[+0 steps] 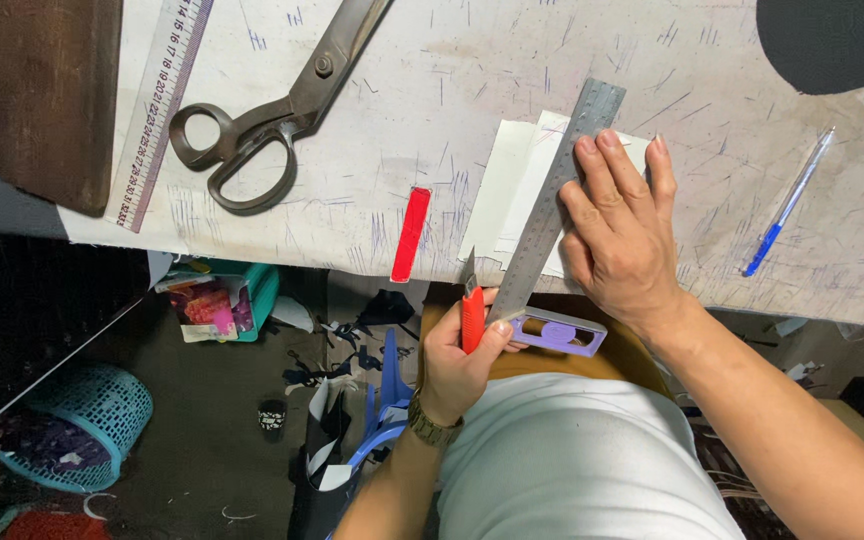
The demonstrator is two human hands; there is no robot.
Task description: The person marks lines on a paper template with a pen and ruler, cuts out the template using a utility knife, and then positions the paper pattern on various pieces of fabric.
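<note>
Left hand (457, 365) fist-gripped around red knife (472, 318), blade tip at near edge of white card (512, 185), running along steel square (550, 215). Right hand (620, 232) flat, fingers spread, pressing square down on card; not closed on anything. Square lies diagonal across card, its purple stock (559, 333) off the table (712, 110) edge by the waist. Red cap (411, 233) just left of card. Shears (272, 115) and long ruler (162, 100) far left, blue pen (790, 200) right. Baskets on floor below.
</note>
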